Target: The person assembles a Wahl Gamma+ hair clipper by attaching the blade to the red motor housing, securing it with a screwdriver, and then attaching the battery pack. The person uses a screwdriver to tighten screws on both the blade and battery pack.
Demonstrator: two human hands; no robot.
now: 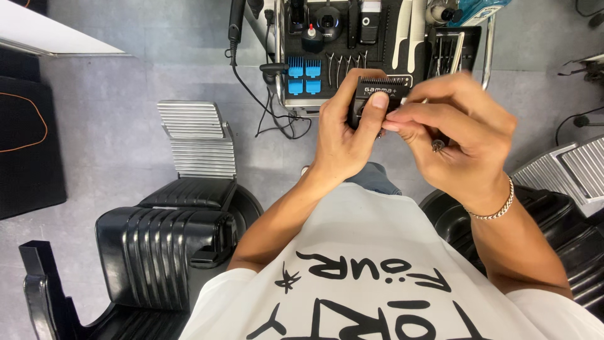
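Both hands meet on one black hair clipper [377,94], held in the air just in front of the tool cart [286,94] and above the grey floor. Left hand [345,132] wraps the clipper body from below and the left side, thumb laid across the front face, so it carries the weight. Right hand [462,135] comes in from the right, fingers pinched narrow with tips touching the clipper's right edge; a small dark metal-tipped tool [438,145] pokes out under those fingers, kind unclear. Clipper's toothed blade end points away from the person toward the cart, long axis running roughly from the chest out to the cart, most of the body hidden in the left palm. Left hand is the nearer and fuller hold; right only touches at the side. Cart sits just beyond the blade, with blue comb guards [304,77] left of the clipper and scissors [346,63] near them on its black mat. Tight room toward the cart, open floor left of it. Black barber chair [167,252] is well apart, down-left of the cart; a second one sits right, under the right forearm.
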